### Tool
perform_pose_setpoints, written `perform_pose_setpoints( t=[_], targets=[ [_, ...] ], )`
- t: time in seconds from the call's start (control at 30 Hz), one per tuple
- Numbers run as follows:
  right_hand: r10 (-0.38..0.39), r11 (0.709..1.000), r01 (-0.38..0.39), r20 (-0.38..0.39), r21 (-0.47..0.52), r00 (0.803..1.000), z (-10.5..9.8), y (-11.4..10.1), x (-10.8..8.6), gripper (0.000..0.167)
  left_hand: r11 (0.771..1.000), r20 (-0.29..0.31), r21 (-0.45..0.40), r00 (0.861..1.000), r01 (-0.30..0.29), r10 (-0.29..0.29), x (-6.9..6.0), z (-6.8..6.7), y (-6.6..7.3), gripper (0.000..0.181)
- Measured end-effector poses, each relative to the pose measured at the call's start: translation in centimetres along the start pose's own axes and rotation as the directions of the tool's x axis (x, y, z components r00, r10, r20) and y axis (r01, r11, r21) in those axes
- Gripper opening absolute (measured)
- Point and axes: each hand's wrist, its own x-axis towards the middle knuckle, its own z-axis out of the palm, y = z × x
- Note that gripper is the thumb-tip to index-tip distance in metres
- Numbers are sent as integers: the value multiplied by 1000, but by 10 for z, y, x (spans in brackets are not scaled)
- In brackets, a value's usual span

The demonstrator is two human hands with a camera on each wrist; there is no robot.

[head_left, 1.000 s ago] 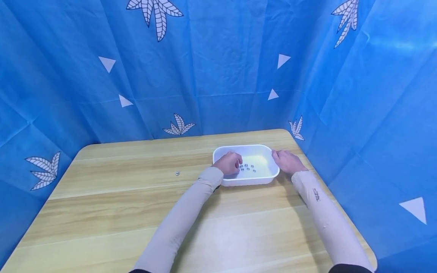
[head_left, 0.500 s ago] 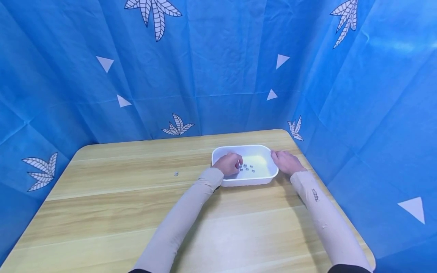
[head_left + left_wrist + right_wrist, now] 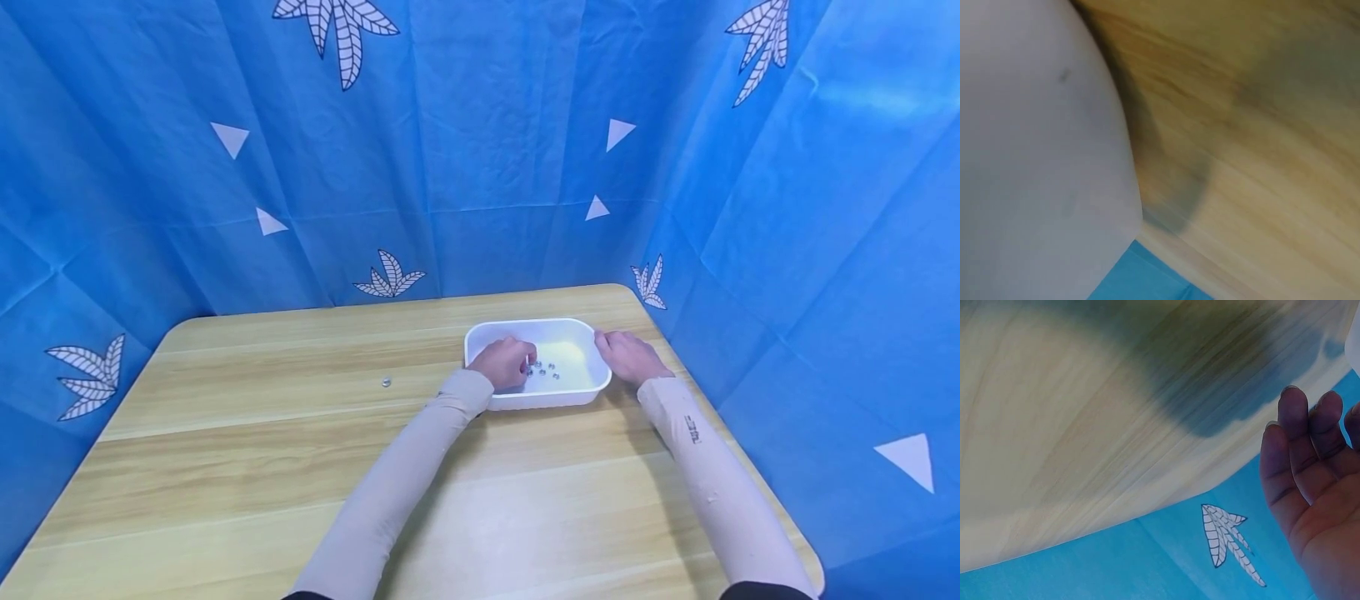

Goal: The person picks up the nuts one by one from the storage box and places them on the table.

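A white plastic tub stands on the table towards its back right. Several small shiny metal pieces, which look like nuts, lie loose on its floor. My left hand reaches over the tub's left side with bent fingers, its fingertips down among the pieces. Whether a piece is pinched between them is hidden. At the tub's right end my right hand grips the rim, thumb at the top edge. The right wrist view shows its bent fingers outside the tub. One similar metal piece lies on the table to the left.
The wooden table has rounded corners. A blue curtain with leaf and triangle prints hangs behind it and along the right side. In the left wrist view a pale surface fills the left half, and the hand is out of sight.
My left hand has shifted slightly to the right inside the tub, and its fingertips now cover one metal piece that showed before. The right hand stays on the rim.
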Motion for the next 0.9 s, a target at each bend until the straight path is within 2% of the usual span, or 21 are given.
perform_pose_setpoints(
  t=[0.23, 0.43, 0.6, 0.9],
  targets=[
    [14, 1000, -14, 10, 4, 1000, -1, -2, -2, 79, 1000, 9, 5, 1000, -12, 12, 3, 2, -3, 22],
    [15, 1000, -15, 4, 3, 1000, 0, -1, -1, 80, 997, -23, -78, 1000, 4, -6, 5, 2, -4, 26],
    [16, 1000, -16, 3, -2, 1000, 1, 0, -1, 82, 988, -54, -152, 999, -6, -3, 4, -3, -3, 23],
    [6, 1000, -6, -3, 10, 1000, 1, 1, 0, 77, 966, -126, -248, 991, -74, 44, 1, -11, 0, 16]
  ],
)
